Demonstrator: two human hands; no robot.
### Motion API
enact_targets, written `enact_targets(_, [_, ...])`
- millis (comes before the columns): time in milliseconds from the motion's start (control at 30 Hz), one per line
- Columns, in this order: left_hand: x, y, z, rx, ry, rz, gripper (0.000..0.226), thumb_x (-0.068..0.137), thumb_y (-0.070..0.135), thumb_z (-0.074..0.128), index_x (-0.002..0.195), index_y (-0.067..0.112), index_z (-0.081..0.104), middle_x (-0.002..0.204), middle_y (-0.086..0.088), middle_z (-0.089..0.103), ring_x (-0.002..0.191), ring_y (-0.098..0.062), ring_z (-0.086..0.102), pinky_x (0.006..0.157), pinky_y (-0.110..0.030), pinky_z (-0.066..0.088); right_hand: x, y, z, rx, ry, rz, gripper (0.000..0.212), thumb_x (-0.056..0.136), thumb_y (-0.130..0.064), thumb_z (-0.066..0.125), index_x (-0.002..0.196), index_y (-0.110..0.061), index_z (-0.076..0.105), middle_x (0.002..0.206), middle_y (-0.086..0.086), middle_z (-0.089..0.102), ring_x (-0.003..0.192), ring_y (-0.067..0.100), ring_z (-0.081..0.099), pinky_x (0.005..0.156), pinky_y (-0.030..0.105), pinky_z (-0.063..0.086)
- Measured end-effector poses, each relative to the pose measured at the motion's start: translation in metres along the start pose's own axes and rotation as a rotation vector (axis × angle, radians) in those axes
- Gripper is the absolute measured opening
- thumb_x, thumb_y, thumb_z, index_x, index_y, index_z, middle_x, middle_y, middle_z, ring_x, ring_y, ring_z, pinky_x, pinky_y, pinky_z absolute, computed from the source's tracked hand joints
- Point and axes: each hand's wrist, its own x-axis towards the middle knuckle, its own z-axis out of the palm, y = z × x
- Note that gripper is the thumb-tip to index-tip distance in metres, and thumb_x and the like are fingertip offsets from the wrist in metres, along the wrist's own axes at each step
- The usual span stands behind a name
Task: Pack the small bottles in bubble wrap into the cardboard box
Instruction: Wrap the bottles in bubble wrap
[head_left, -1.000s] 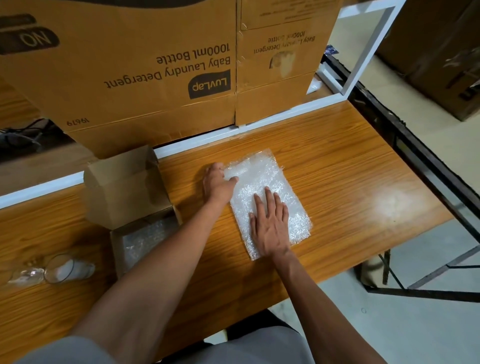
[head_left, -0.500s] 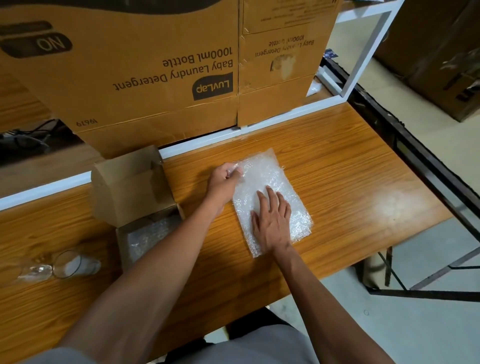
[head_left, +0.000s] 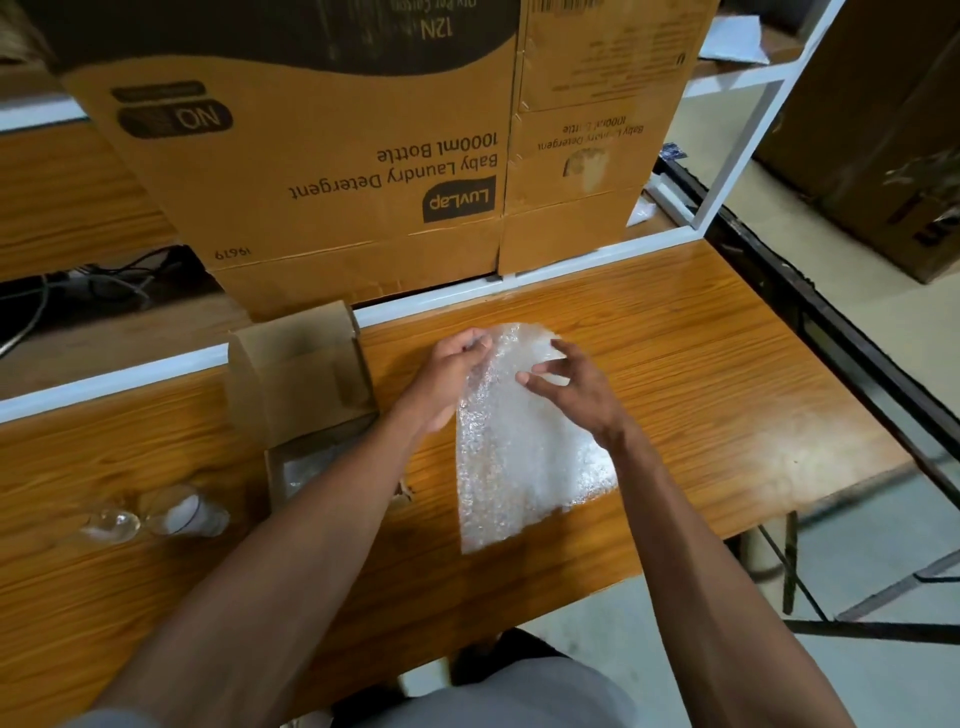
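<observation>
Both hands on the bubble wrap, far edge lifted.
Left hand (head_left: 451, 364) pinches the wrap (head_left: 524, 452) at its top corner; right hand (head_left: 576, 387), fingers curled, grips the upper edge. Crinkly clear sheet trails onto the woodgrain bench (head_left: 727, 395). Open box (head_left: 306, 384) just left; clear bottles (head_left: 171, 517) lie farther left.

Evenly lit indoor view from a wide-angle head camera, with moderate sharpness.

Soft overhead light puts a broad pale glare patch on the right part of the table (head_left: 769, 415) and small highlights on the bubble wrap (head_left: 524, 457). Shadows are faint and diffuse; the recess at upper left is dark. Straight edges bow toward the frame borders. The hands (head_left: 452, 371) are slightly motion-blurred, and the small clear bottles (head_left: 156, 519) at left appear smeared and indistinct.
</observation>
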Motion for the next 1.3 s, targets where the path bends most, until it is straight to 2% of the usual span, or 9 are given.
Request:
enact_targets(167, [-0.009, 0.005, -0.005, -0.099, 0.042, -0.016, 0.034, 0.113, 0.020, 0.043, 0.144, 0.019, 0.057, 0.154, 0.005, 0.055, 0.139, -0.006, 0.044, 0.114, -0.030, 0.026, -0.012, -0.001, 0.009, 0.248, -0.163, 0.071, 0.103, 0.076, -0.067, 0.085, 0.157, -0.020, 0.043, 0.145, -0.004, 0.058, 0.132, 0.014, 0.058, 0.113, 0.040, 0.045])
enact_targets(267, [-0.012, 0.004, -0.006, -0.146, 0.084, 0.005, 0.035, 0.113, 0.018, 0.043, 0.146, 0.016, 0.056, 0.151, 0.006, 0.057, 0.131, -0.003, 0.049, 0.117, -0.032, 0.027, -0.018, -0.002, 0.015, 0.447, -0.289, 0.124, 0.034, 0.086, -0.041, 0.085, 0.101, -0.016, 0.068, 0.134, -0.001, 0.070, 0.134, 0.016, 0.061, 0.108, 0.037, 0.049])
enact_targets(333, [-0.012, 0.001, -0.012, -0.209, 0.120, 0.016, 0.034, 0.112, 0.024, 0.048, 0.142, 0.017, 0.061, 0.142, 0.002, 0.065, 0.129, -0.010, 0.058, 0.125, -0.043, 0.031, -0.021, -0.007, 0.017, 0.535, -0.263, 0.137, 0.025, 0.089, -0.021, 0.082, 0.079, -0.023, 0.060, 0.117, 0.001, 0.076, 0.121, 0.016, 0.068, 0.093, 0.034, 0.054])
enact_targets(467, [-0.018, -0.006, -0.021, -0.219, 0.069, 0.004, 0.049, 0.102, 0.055, 0.058, 0.141, 0.026, 0.061, 0.149, -0.004, 0.061, 0.140, -0.019, 0.053, 0.124, -0.057, 0.029, -0.022, -0.022, 0.015, 0.552, -0.140, 0.102, 0.029, 0.086, -0.021, 0.088, 0.089, -0.019, 0.059, 0.099, 0.006, 0.072, 0.077, 0.016, 0.064, 0.069, 0.032, 0.055])
enact_targets(633, [-0.036, -0.024, -0.016, -0.123, 0.012, -0.056, 0.078, 0.094, 0.041, 0.077, 0.158, 0.018, 0.039, 0.151, 0.008, 0.047, 0.148, -0.020, 0.035, 0.125, -0.053, 0.023, -0.018, -0.034, 0.017, 0.447, -0.035, 0.031, 0.020, 0.093, -0.021, 0.081, 0.090, -0.018, 0.062, 0.082, 0.000, 0.071, 0.061, 0.014, 0.052, 0.058, 0.028, 0.052])
enact_targets(833, [-0.036, -0.026, -0.024, -0.047, 0.171, -0.027, 0.091, 0.094, 0.029, 0.079, 0.165, 0.013, 0.024, 0.170, -0.014, 0.026, 0.157, -0.032, 0.026, 0.126, -0.050, 0.023, -0.019, -0.034, 0.016, 0.405, -0.221, 0.065, 0.051, 0.087, -0.004, 0.083, 0.134, -0.009, 0.062, 0.109, 0.012, 0.074, 0.098, 0.019, 0.073, 0.092, 0.037, 0.060])
enact_targets(1000, [-0.031, -0.023, -0.043, -0.060, 0.132, -0.050, 0.039, 0.093, 0.004, 0.075, 0.130, -0.001, 0.062, 0.132, -0.015, 0.070, 0.129, -0.034, 0.064, 0.103, -0.047, 0.053, -0.023, -0.037, 0.016, 0.398, -0.174, -0.082, 0.026, 0.092, 0.006, 0.073, 0.085, -0.018, 0.079, 0.102, 0.012, 0.079, 0.100, 0.024, 0.074, 0.102, 0.044, 0.056])
enact_targets(1167, [-0.027, -0.022, -0.057, 0.038, 0.137, -0.001, 0.021, 0.094, -0.013, 0.065, 0.115, -0.012, 0.066, 0.123, -0.022, 0.072, 0.116, -0.036, 0.070, 0.096, -0.043, 0.059, -0.024, -0.038, 0.011, 0.279, -0.183, -0.183, 0.023, 0.093, 0.013, 0.068, 0.115, 0.008, 0.072, 0.129, 0.005, 0.075, 0.127, 0.021, 0.067, 0.111, 0.045, 0.053])
enact_targets(1300, [-0.031, -0.019, -0.061, 0.118, 0.128, 0.019, 0.019, 0.097, -0.015, 0.057, 0.102, -0.005, 0.072, 0.121, -0.011, 0.074, 0.110, -0.028, 0.071, 0.090, -0.040, 0.063, -0.029, -0.034, 0.007, 0.212, -0.227, -0.265, 0.012, 0.098, 0.006, 0.066, 0.104, 0.008, 0.077, 0.130, 0.011, 0.074, 0.132, 0.024, 0.064, 0.117, 0.046, 0.047])
